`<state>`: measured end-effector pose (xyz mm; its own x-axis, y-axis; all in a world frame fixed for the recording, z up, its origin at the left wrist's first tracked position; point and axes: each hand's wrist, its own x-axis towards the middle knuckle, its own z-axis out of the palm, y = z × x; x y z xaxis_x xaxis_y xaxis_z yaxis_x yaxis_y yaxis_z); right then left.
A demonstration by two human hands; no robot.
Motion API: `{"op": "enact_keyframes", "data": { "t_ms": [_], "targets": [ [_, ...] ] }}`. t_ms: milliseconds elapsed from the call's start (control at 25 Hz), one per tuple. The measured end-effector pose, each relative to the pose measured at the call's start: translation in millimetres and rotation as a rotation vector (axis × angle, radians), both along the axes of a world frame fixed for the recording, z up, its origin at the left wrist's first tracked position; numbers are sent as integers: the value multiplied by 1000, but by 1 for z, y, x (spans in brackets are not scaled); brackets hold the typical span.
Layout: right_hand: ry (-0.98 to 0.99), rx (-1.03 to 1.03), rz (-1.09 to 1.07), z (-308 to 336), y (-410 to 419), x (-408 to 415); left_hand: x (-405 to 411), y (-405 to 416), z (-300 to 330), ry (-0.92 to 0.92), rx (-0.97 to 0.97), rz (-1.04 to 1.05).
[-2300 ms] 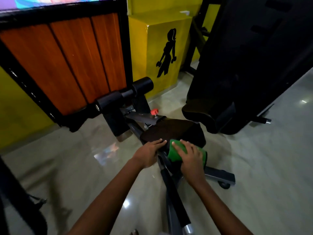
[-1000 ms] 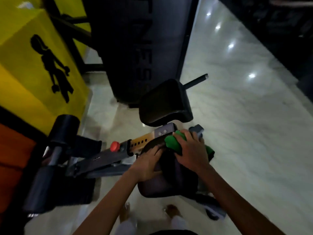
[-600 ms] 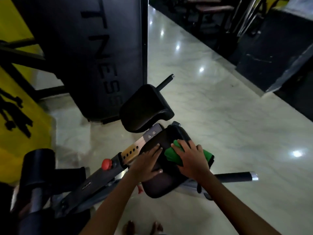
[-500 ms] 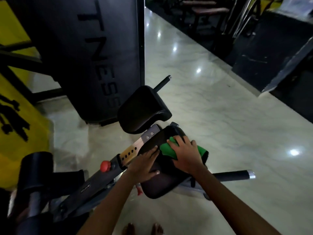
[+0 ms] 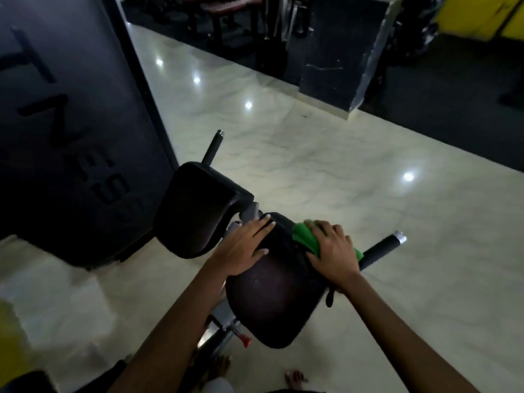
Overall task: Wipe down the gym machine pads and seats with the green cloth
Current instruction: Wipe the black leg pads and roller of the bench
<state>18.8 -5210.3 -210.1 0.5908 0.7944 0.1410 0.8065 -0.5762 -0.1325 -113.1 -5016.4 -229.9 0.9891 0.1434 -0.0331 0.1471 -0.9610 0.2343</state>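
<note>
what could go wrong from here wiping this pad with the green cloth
The green cloth sits at the right edge of the near pad under the right hand, so it could slide off and leave the middle unwiped. The left hand leans flat on the pad; it may pivot. Bare feet stand by the frame.

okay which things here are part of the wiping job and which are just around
Part of the job:
green cloth under right hand
near pad, left hand resting on it
far pad

Just around:
black panel
grip bar
bench
</note>
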Motion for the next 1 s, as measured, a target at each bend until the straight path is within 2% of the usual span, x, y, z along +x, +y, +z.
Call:
{"op": "enact_keyframes", "data": {
  "t_ms": [40, 120, 240, 360, 480, 520, 600, 720, 800, 880, 960, 1000],
  "targets": [
    [-9, 19, -68, -1, 3, -7, 5, 8, 2, 32, -2, -59],
    [-149, 11, -104, -10, -1, -32, 10, 26, 2, 44, 14, -178],
    [-312, -35, -80, -39, -9, -85, 16, 45, 2, 53, 18, -316],
    [-368, -130, -24, -78, -8, -150, 19, 57, 2, 79, 40, -412],
    [-422, -157, 31, -68, -2, -137, 24, 64, 2, 117, 40, -452],
    [-454, -153, -12, -55, 1, -123, 24, 64, 2, 127, 38, -457],
    [-396, -85, -222, -34, 13, -99, 24, 66, 2, 128, 3, -465],
    [-326, 39, -476, -42, 39, -111, 23, 71, 0, 118, 20, -486],
    [-379, 9, -406, -71, 45, -142, 24, 76, 0, 128, 55, -512],
    [-411, -67, -211, -92, 39, -164, 26, 81, -1, 136, 73, -543],
    [-456, -125, -32, -88, 30, -153, 27, 84, -6, 121, 78, -561],
    [-477, -132, -7, -77, 32, -141, 27, 85, -9, 103, 82, -566]
  ]
}}
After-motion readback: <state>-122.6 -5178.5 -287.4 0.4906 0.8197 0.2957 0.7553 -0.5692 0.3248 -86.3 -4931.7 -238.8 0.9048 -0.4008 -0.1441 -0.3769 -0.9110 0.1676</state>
